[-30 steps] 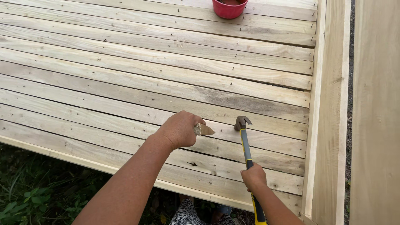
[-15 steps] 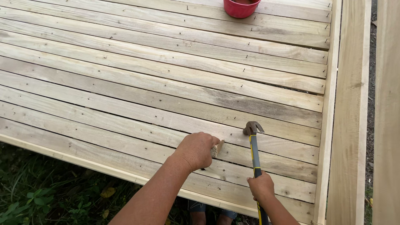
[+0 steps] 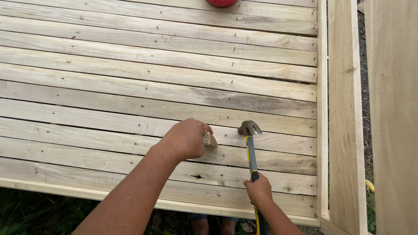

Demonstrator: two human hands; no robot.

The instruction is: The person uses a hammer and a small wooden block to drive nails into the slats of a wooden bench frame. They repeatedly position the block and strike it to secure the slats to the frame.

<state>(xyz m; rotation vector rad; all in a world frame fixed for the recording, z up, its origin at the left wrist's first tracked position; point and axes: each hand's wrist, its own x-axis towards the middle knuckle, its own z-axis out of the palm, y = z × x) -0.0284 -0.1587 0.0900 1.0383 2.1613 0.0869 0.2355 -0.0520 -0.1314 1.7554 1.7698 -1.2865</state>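
Pale raw-sawn planks [image 3: 130, 93] fill most of the view, laid side by side w/ narrow dark gaps between; grain runs lengthwise, surface rough, greyish stain patches on a middle board, small dark nail heads dotted in rows. One board near the front has a small dark knot hole [image 3: 197, 176].

L hand [image 3: 186, 139] is curled into a loose fist, knuckles up, pinching a small tan wood chip or wedge [image 3: 209, 139] w/ a coarse fibrous face, held down on a plank. Can't tell if a nail is in there too, fingers hide it.

R hand [image 3: 258, 190] is closed round the grip of a claw hammer [image 3: 249, 150], low on the handle: shaft grey w/ yellow strip and black rubber end, steel head dull and curved. Head sits just beside the chip, to its right, at or just above the board; contact unclear.

Right side: a tall smooth upright board [image 3: 344, 113] on edge, and another wide pale panel [image 3: 394, 117] past it. Top edge: bit of a round red container [image 3: 222, 2] on the planks. Below the front edge: dark soil, green weeds [image 3: 26, 215].
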